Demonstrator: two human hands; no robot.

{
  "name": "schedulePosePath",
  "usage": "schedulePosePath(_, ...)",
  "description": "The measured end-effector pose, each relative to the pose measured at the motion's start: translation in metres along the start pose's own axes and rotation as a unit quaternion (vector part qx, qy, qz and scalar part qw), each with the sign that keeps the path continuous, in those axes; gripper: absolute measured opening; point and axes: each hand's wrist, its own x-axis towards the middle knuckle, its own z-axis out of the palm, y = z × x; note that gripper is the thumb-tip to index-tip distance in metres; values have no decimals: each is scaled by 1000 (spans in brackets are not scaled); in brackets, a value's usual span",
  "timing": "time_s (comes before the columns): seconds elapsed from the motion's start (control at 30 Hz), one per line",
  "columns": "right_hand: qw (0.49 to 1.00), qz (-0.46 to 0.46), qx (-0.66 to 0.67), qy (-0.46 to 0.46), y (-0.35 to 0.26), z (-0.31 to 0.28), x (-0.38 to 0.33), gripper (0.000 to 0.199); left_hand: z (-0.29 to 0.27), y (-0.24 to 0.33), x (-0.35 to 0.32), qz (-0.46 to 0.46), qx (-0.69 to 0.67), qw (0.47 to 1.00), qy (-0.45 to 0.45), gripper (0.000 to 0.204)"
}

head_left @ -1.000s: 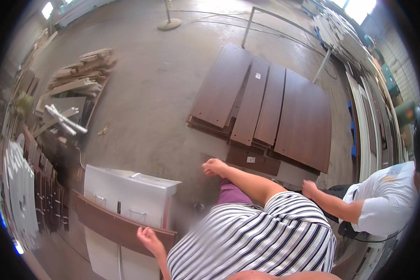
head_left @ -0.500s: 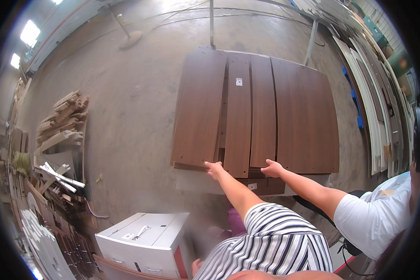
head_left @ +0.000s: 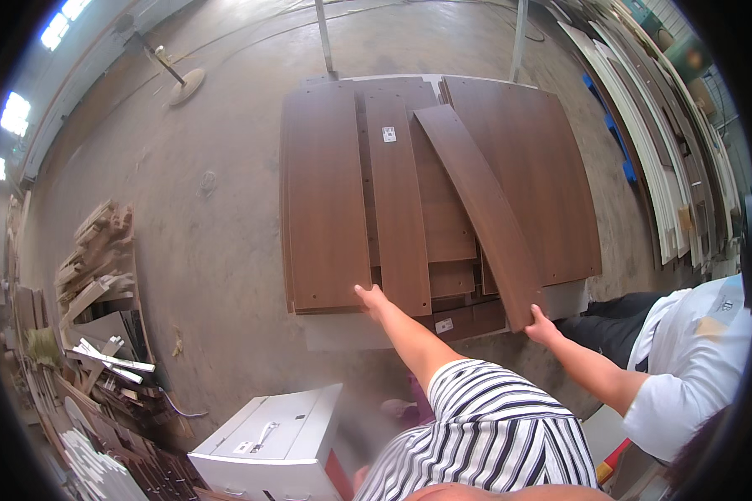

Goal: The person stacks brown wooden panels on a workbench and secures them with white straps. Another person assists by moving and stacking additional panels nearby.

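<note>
My right hand [head_left: 371, 301] reaches out from a black-and-white striped sleeve to the near right corner of a wide dark brown board [head_left: 324, 209]. Its fingers close on the edge there; some are hidden. Of my left hand [head_left: 361, 478] only a sliver shows at the lower edge, beside my shirt, with its fingers hidden. Beside the wide board lies a narrow brown plank [head_left: 398, 200] with a white label. A co-worker's hand [head_left: 543, 327] grips the near end of another narrow plank [head_left: 486, 204], which lies slanted across the stack.
At right leans the co-worker in a white shirt [head_left: 689, 359]. Another wide brown board [head_left: 518, 167] lies on the stack's right side. A white cabinet [head_left: 284, 430] stands at lower left, scrap wood [head_left: 100, 267] beyond it. Long panels [head_left: 643, 142] are stacked at far right.
The co-worker's plank has turned from parallel to slanted, its near end moving right and uncovering brown boards below. My view has shifted; my right hand stays at the same board corner.
</note>
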Motion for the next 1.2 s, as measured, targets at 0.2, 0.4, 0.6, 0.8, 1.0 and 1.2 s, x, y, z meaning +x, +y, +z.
schedulePosePath(0.2, 968, -63, 194, -147, 41, -18, 24, 45, -9, 1, -1, 6, 5, 1000, 7, 44)
schedulePosePath(0.4, 964, -20, 198, -179, 78, -66, -39, 47, 0, -2, 1, 14, -11, 1000, 13, 42)
schedulePosePath(0.6, 956, 59, 208, -197, 108, -112, -109, 45, 13, 2, 16, 57, -23, 998, 15, 41)
schedulePosePath(0.8, 967, 77, 178, -163, 124, -108, -112, 49, 15, 48, 1, 49, -58, 996, 38, 40)
schedulePosePath(1.0, 956, -28, 230, -182, 87, -102, -92, 46, 11, 78, -20, 33, -61, 997, 43, 36)
schedulePosePath(1.2, 993, -83, 34, -71, -3, -130, -109, 57, 26, 56, -27, 8, -160, 987, 3, 31)
